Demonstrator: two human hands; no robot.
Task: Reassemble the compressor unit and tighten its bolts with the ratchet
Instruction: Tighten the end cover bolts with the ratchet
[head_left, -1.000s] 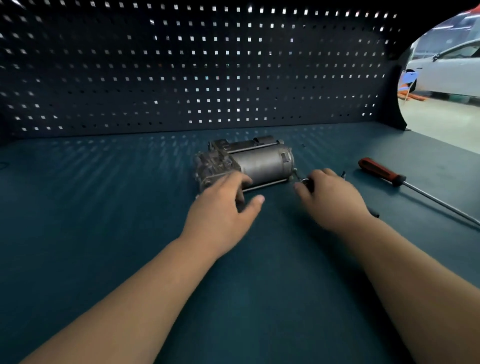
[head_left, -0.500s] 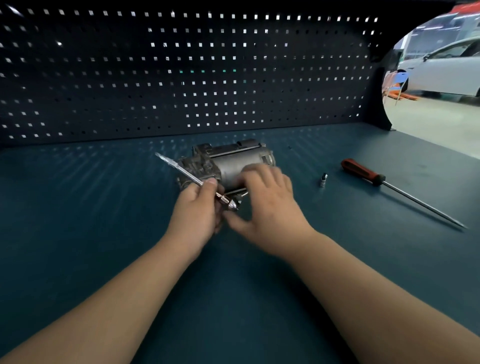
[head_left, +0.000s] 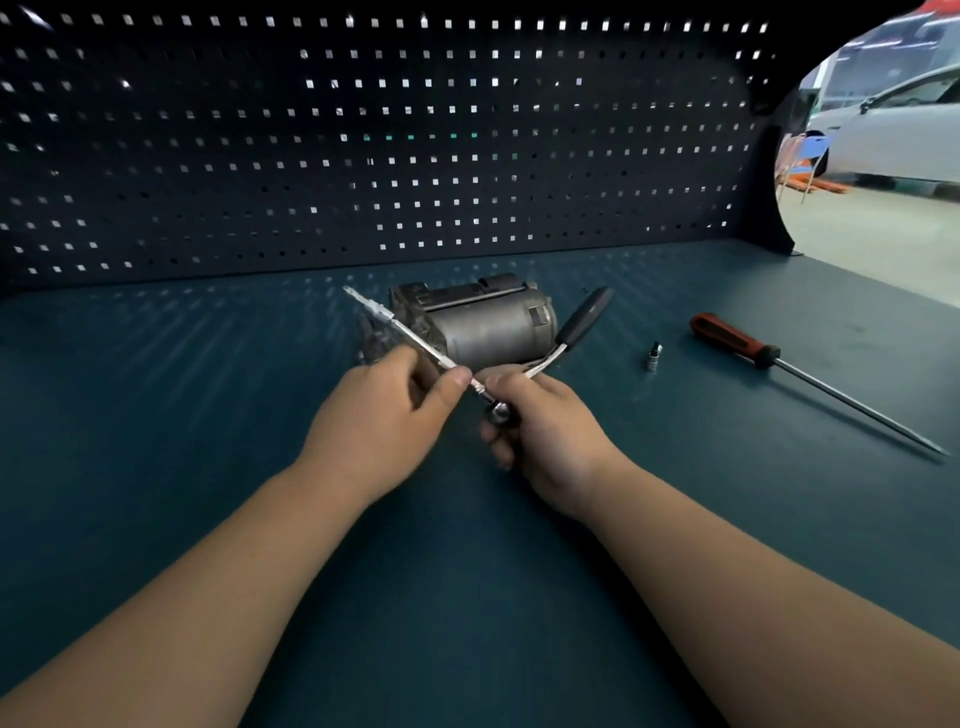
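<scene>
A view from the person's head looks down over two bare forearms onto a dark teal workbench top (head_left: 156, 415), backed by a black pegboard (head_left: 311, 156) with rows of small square holes. A grey metal compressor unit (head_left: 483, 327) with a cylinder-shaped body lies on its side near the middle of the bench, just behind both hands and in front of the pegboard. The left hand (head_left: 384, 415) pinches a long, thin silver extension bar (head_left: 415, 340) between thumb and fingers; the bar slants up and to the left across the front of the compressor unit. The right hand (head_left: 550, 441) has its fingers curled around the head end of a silver ratchet (head_left: 584, 317), whose black grip angles up and to the right beside the compressor unit. The lower end of the extension bar meets the ratchet head between the two hands, which are raised just off the bench. To the right, on the bench, stands a small silver socket (head_left: 653, 356), and beyond it lies a long screwdriver (head_left: 737, 340) with a red and black handle, its shaft pointing toward the near right. Past the bench's right edge, part of a white car (head_left: 893, 130) shows on a pale floor.
</scene>
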